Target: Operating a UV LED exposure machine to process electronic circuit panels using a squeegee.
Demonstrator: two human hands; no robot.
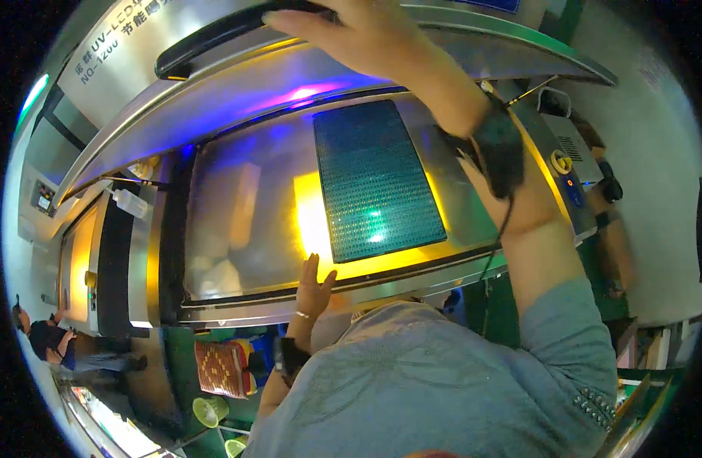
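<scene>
A metal-framed machine with a large glass bed [252,191] lies in front of me, its hinged lid [214,114] raised. On the bed rests a dark teal rectangular panel [378,183] covered in fine rows of small marks, lit yellow around its edges. My right hand [359,34] is up at the lid's black handle [221,38], thumb along it; its other fingers are mostly hidden at the picture's top. My left hand [313,294], fingers stretched out, is at the bed's near edge, just below the panel's lower left corner. Nothing shows in it.
A black device [500,149] with a cable is strapped to my right wrist. Right of the bed is a control box with a yellow-ringed button [561,162]. A white bottle [130,202] hangs left. Another person [61,343] stands far left; a woven bag [223,369] and green bin [210,411] sit below.
</scene>
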